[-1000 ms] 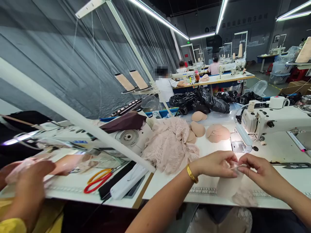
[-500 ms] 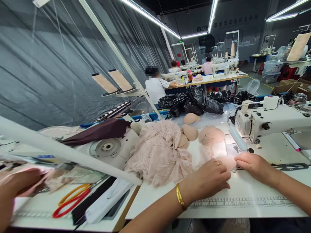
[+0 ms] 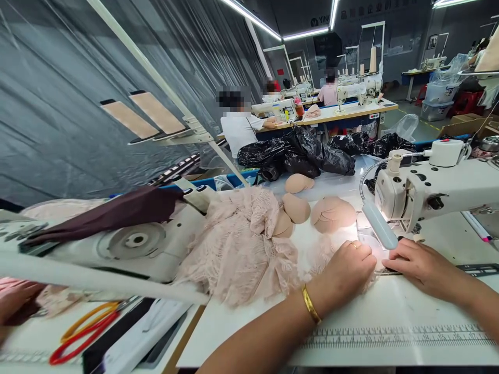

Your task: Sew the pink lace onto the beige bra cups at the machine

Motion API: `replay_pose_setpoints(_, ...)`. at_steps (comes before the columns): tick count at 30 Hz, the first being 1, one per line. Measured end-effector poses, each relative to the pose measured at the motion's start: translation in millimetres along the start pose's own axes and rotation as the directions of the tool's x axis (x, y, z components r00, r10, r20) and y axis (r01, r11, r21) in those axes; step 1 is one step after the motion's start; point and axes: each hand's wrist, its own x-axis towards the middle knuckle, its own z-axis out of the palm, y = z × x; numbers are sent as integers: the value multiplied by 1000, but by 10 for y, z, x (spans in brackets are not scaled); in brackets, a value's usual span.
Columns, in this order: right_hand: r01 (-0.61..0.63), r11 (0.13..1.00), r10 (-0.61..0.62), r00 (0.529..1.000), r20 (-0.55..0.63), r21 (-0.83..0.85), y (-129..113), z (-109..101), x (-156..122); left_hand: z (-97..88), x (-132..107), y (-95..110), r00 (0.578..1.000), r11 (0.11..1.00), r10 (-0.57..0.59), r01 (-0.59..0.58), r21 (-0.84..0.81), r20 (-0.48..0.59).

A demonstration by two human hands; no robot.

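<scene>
My left hand (image 3: 348, 268) lies knuckles up on a small pale lace piece (image 3: 364, 254) on the white table (image 3: 351, 332), fingers curled and pressing it down by the needle plate. My right hand (image 3: 417, 263) rests flat beside it, fingertips on the same piece under the head of the white sewing machine (image 3: 432, 189). A heap of pink lace fabric (image 3: 241, 244) lies just left of my left hand. Several beige bra cups (image 3: 331, 213) sit behind it.
A co-worker's hand (image 3: 15, 306) holds pink fabric at the far left, beside a second sewing machine (image 3: 128, 244) and red and orange scissors (image 3: 81, 330). Black plastic bags (image 3: 300, 153) lie at the back. Other people sit at machines farther off.
Both my hands went from holding the small piece up at the table's front edge to laying it down at the machine's needle. The view has shifted forward and to the right.
</scene>
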Motion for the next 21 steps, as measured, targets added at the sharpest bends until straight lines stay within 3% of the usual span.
replay_pose_setpoints(12, -49, 995, 44, 998, 52, 83, 66, -2, -48, 74, 60, 68, 996, 998, -43, 40, -45, -81)
replay_pose_setpoints(21, -133, 991, 132, 990, 54, 18, 56, 40, -4, 145, 101, 10, 989, 999, -8, 1, -49, -150)
